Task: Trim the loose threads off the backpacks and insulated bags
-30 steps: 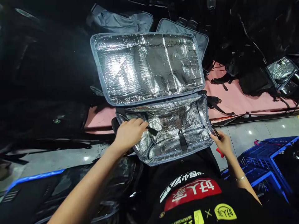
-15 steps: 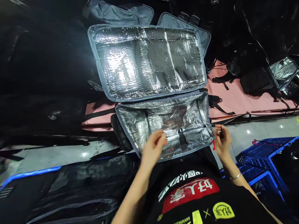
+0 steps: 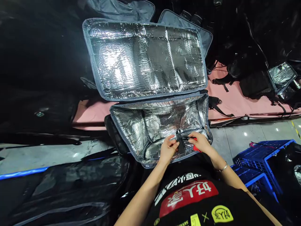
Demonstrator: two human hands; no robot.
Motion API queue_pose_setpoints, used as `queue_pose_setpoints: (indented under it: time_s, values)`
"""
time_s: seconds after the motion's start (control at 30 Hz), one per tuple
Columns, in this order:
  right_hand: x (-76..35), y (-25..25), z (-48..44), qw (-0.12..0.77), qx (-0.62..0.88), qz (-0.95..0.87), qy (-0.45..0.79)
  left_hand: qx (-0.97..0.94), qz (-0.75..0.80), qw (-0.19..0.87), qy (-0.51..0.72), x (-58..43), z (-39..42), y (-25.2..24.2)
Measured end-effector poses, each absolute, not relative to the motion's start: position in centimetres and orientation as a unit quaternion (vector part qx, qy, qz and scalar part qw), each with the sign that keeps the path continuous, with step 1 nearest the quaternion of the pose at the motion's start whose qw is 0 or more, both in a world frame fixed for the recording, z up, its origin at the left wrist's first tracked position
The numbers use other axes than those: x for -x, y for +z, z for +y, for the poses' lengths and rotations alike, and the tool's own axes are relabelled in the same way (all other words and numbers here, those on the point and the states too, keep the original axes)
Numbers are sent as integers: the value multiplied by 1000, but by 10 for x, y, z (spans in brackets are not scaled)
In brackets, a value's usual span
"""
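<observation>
An insulated bag [image 3: 150, 125] with crinkled silver lining lies open in front of me, its grey-edged lid [image 3: 150, 59] folded back. My left hand [image 3: 168, 148] pinches the edge of a black strap [image 3: 180, 145] at the bag's near side. Close to it on the right, my right hand [image 3: 199, 142] is closed on a small tool [image 3: 196, 147] with red at its handle; the tool's dark, thin end points toward the strap.
Pink fabric [image 3: 242, 100] with black straps lies behind and to the right. Blue crates [image 3: 261, 153] stand at the lower right. Grey bags lie beyond the lid. Dark bags [image 3: 70, 188] fill the lower left.
My left hand has moved slightly right and taken the black strap. My right hand has come leftward from beside the bag to the strap, with the tool. The view has shifted slightly.
</observation>
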State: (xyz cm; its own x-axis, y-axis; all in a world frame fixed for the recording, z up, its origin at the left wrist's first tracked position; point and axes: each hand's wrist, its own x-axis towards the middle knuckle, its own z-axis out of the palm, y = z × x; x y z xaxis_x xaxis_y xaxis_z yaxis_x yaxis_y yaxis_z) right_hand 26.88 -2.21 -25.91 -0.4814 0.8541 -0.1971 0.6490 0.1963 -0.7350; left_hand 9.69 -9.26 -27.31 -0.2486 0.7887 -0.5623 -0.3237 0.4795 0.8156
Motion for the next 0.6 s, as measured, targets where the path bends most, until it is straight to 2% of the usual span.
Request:
queue_pose_setpoints:
  time_s: [0.33, 0.6]
  values:
    - [-259, -255, -23, 98, 462, -812, 343, -172, 618, 597, 482, -96, -91, -271]
    - [-261, -258, -22, 129, 459, -818, 321, -158, 608, 607, 486, -96, -91, -274]
